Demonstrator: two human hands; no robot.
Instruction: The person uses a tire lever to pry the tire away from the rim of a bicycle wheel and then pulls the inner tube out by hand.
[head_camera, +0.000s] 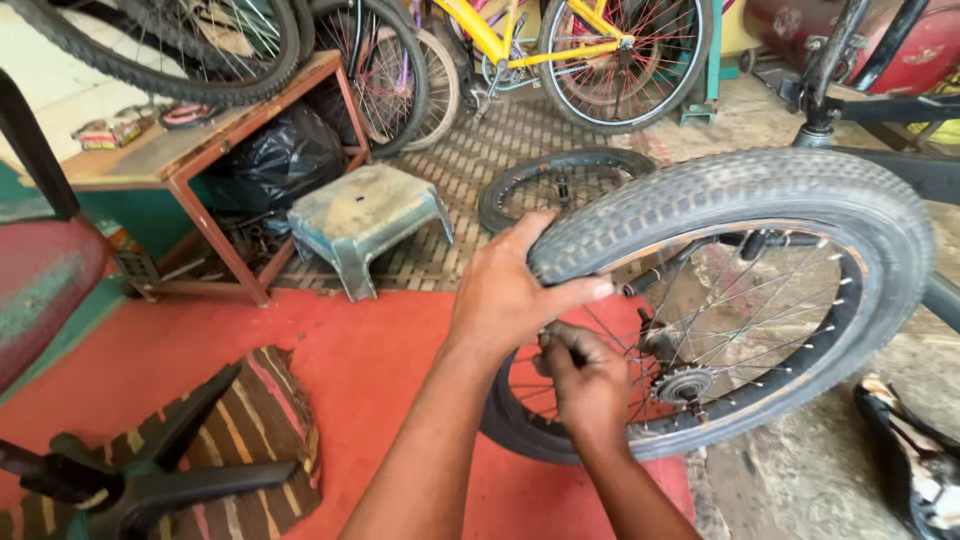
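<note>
Your only packages: a few small flat boxes (110, 130), cream with red and green print, lying in a loose pile on the workbench top (170, 150) at far left, too small to tell more. You have a black plastic bag (275, 160) bulging under that bench.

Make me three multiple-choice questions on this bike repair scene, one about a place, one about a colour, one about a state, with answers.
1. Where does the loose tyre lie?
A. on the floor behind the stool
B. on the wooden table
C. on the red mat

2. What colour is the bicycle frame at the back?
A. blue
B. yellow
C. white

3. What is the left hand doing?
A. resting flat on the mat
B. holding a spanner
C. gripping the tyre of the wheel

Answers: 1 A, it lies flat on the grated floor past the stool. 2 B, its tubes are yellow. 3 C, its fingers wrap the tread while the right hand reaches by the spokes.
</note>
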